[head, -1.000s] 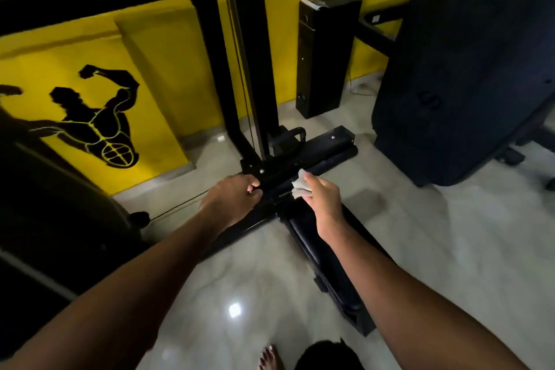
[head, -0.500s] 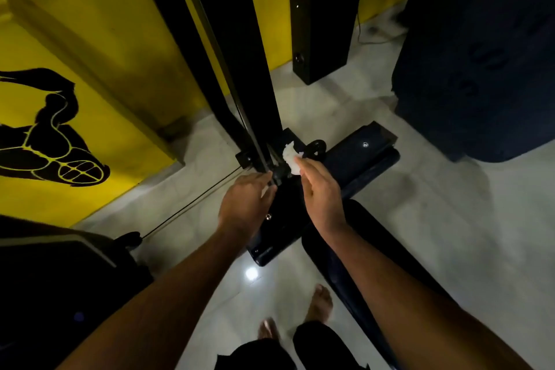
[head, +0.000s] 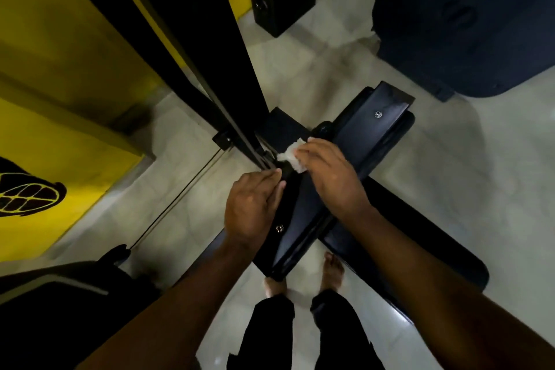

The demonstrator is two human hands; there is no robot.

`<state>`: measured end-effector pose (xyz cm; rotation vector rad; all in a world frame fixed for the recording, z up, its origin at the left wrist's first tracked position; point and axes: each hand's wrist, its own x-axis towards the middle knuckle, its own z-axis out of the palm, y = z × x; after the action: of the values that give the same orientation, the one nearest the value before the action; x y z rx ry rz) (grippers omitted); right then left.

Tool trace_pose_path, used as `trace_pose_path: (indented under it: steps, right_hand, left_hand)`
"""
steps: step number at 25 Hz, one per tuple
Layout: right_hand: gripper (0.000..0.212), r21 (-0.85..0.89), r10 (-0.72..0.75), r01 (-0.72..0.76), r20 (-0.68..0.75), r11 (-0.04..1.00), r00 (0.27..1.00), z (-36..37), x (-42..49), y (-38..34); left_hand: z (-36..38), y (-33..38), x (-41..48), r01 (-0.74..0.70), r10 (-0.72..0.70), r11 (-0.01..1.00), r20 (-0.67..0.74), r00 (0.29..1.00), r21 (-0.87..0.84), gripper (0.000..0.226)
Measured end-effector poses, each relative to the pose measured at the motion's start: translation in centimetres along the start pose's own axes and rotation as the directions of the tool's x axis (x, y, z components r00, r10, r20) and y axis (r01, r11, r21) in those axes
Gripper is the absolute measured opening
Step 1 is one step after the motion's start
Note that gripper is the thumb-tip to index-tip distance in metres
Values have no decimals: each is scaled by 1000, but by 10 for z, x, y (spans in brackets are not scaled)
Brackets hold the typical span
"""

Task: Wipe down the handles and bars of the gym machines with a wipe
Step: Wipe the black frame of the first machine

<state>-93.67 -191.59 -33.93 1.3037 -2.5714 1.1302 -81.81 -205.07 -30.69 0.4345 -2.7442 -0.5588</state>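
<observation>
Both hands have dropped closer to the machine's base since a second ago, and the view has tilted down so that bare feet (head: 333, 267) now show on the floor. Dark metal against dark metal makes the joint at the foot of the upright (head: 192, 48) hard to read. Left hand (head: 252, 207), fingers curled, seems to pinch a small fitting (head: 271, 167) there. Right hand (head: 330, 177) pinches the white wipe (head: 292, 156) in its fingertips and presses it on the black footplate (head: 354, 141) just beside the upright. Most of the wipe is hidden under the fingers, and the upright's top is cut off.
</observation>
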Motion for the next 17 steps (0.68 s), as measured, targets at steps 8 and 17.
trace_pose_path:
  steps: [8,17]
  right_hand:
    - [19,41,313,-313,-256,949,915,-5,3,-20]
    - [11,888,870,-270,434,-371,232,37,4,-78]
  left_hand:
    - [0,-4,5,-28,28,999,18,999,-17,36]
    - [1,-12,8,-86,86,996,44,995,2,32]
